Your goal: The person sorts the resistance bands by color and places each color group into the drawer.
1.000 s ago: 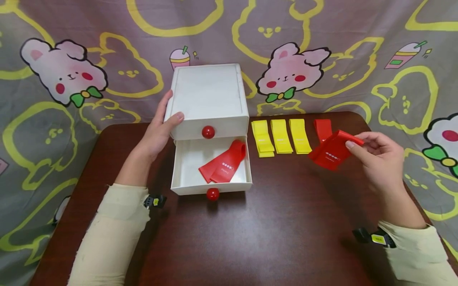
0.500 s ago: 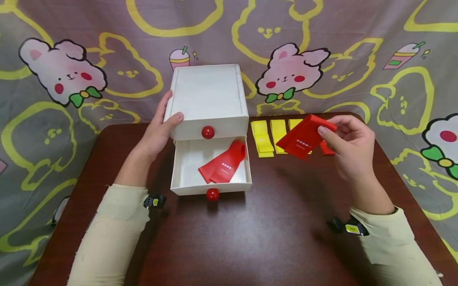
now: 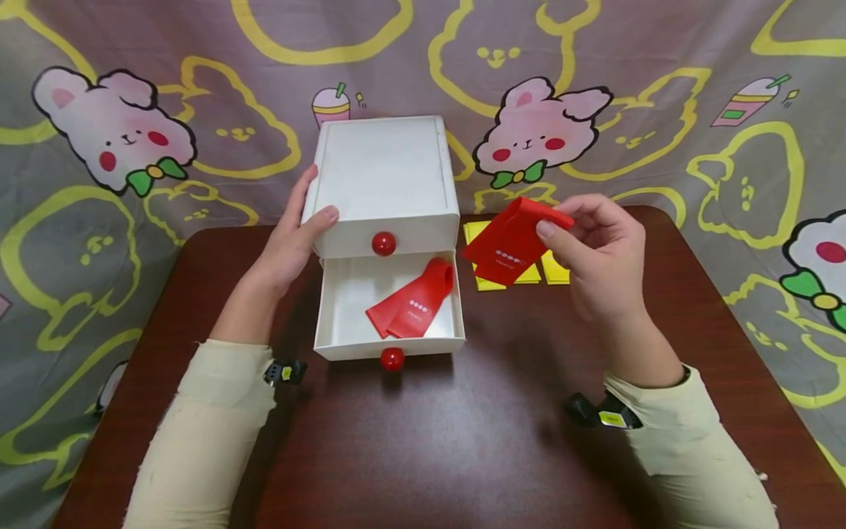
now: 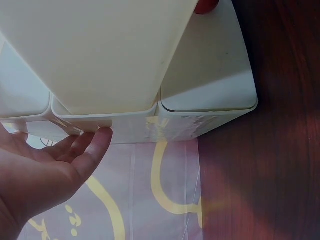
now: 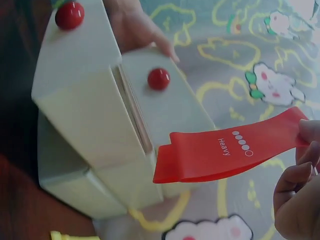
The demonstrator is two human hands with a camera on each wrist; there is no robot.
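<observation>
Band (image 3: 504,241) pinched, right hand (image 3: 600,256) | left hand (image 3: 286,246) spread on cabinet (image 3: 383,170) | head view only: second band (image 3: 418,301) in drawer (image 3: 346,294)

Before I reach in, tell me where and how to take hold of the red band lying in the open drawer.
Pinch the red band by its rounded fold, toward the right rear of the open drawer, probably from above and in front: the fold seems to stand open and raised, and the upper drawer blocks the rear.
</observation>
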